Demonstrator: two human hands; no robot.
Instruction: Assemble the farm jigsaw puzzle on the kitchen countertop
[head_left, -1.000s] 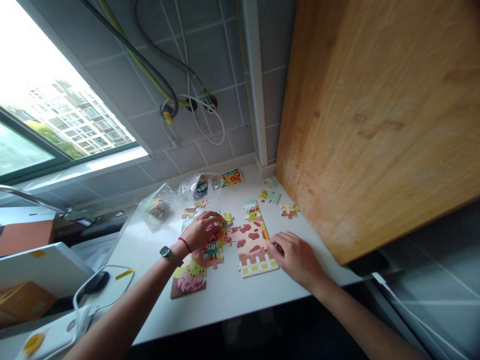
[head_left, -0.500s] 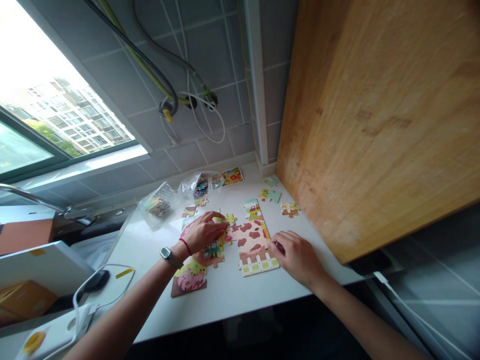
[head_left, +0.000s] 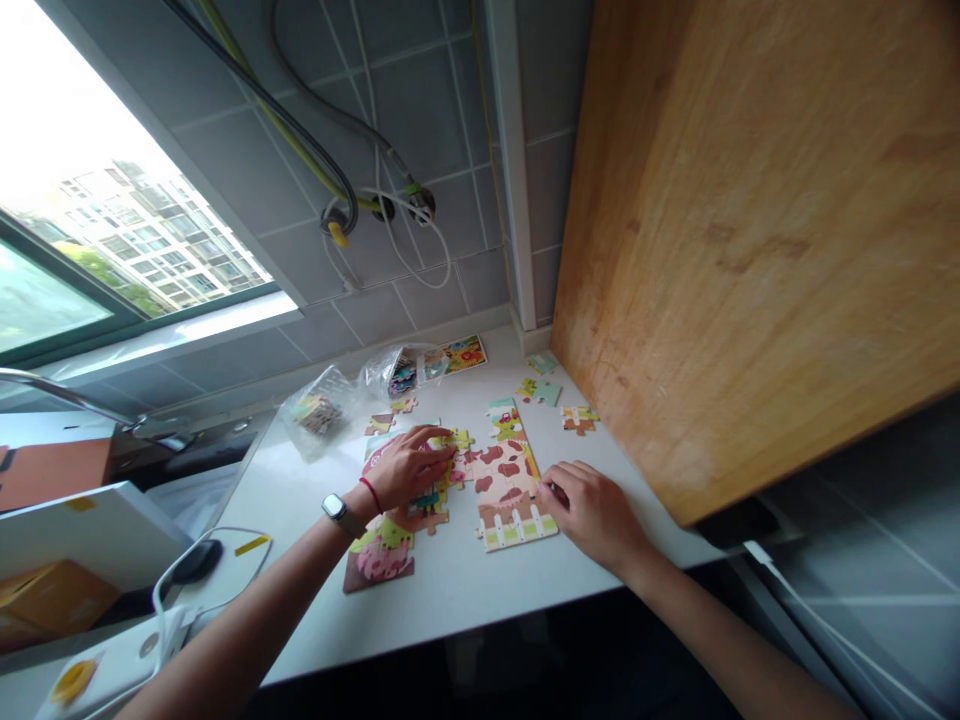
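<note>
Left hand has nudged slightly toward 3 o'clock since a second ago; right hand basically parked.

Left: fingers close together, laid flattish over the left puzzle section, tips down by a yellow-green piece at its 2 o'clock. Can't tell if they're pinching it or just pressing.
Right: fingers curled in, thumb near index, tips at the 3 o'clock edge of the right puzzle section (cow patches, fence). Can't tell if anything's gripped.

Both sections lie flat on the desk. They meet or nearly meet at mid-height, gap below; can't confirm locked.

Handling: looks like thick card, so light and stiff, but joints probably part if lifted. Slide by the outer edges, fingers spread; single pieces by opposite sides, off the thin tabs.

Further out: fence piece at right hand's 12, mint piece at its 11. Brown piece at left hand's 11, clear bag of pieces at 10, second bag at 12, picture card at 1. Wooden board at right hand's 1.
</note>
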